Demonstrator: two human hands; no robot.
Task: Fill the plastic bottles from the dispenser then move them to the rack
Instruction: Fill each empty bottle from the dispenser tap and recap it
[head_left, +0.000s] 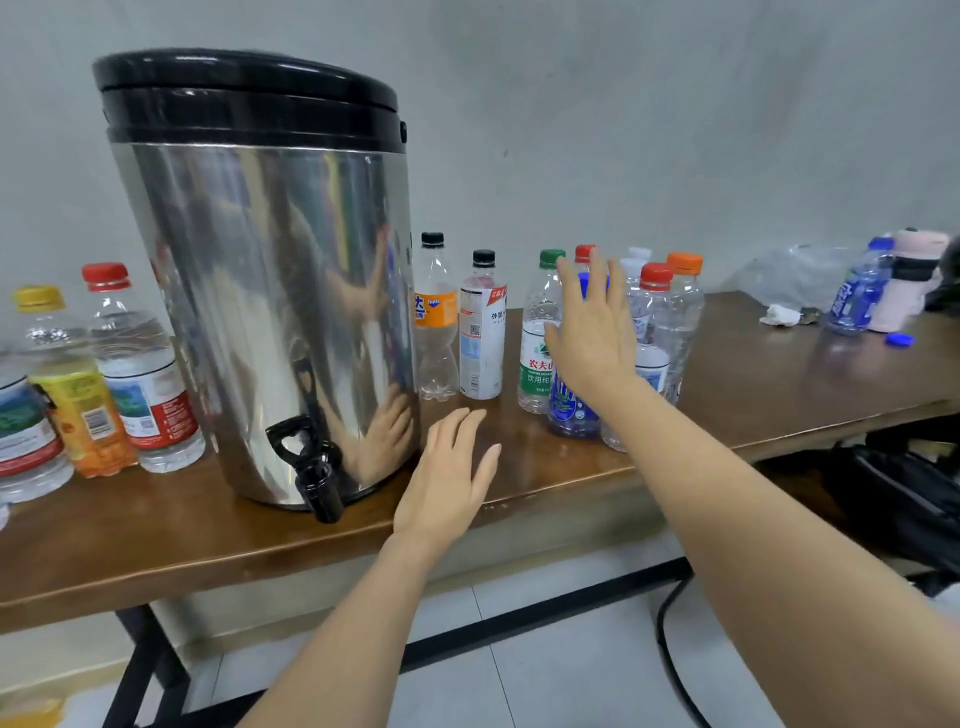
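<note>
Right hand (589, 332) reaches, fingers spread, before the blue bottle (571, 410); left hand (449, 475) hovers flat over the counter (753, 374) beside the dispenser (260, 291), both grasping nothing.

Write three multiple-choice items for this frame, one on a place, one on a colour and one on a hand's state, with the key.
1. Where does the orange-labelled bottle stand?
A. Between the dispenser and the white-labelled bottle
B. On a chair
C. Inside a crate

2. What colour is that bottle's cap?
A. Yellow
B. Black
C. Green

3. How is the right hand?
A. Curled in a fist
B. Pinching a straw
C. Open, fingers spread before the bottle cluster

Key:
1 A, it stands upright on the table, close beside the steel wall.
2 B, the cap is plainly black.
3 C, the fingers are straight and curl round nothing.
</note>
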